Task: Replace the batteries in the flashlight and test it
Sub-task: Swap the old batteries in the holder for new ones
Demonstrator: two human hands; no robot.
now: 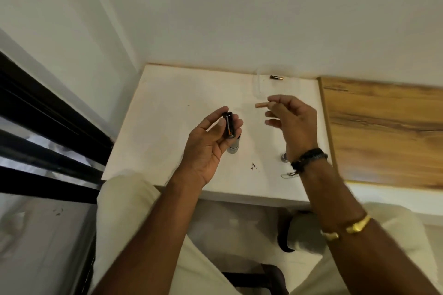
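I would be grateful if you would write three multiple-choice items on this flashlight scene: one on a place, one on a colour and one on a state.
1. Where does the loose battery lie?
A. at the table's far edge, by the wall
B. on the wooden panel
C. in the left hand

2. What colour is the held battery in the right hand?
A. blue
B. copper-tan
C. green

3. How is the left hand?
A. flat on the table
B. open and holding nothing
C. gripping a black cylinder

Answers:
1 A: it rests on the white table close to the wall.
2 B: its tan end sticks out from the pinching fingers.
3 C: thumb and fingers curl round it, above the silver flashlight body.
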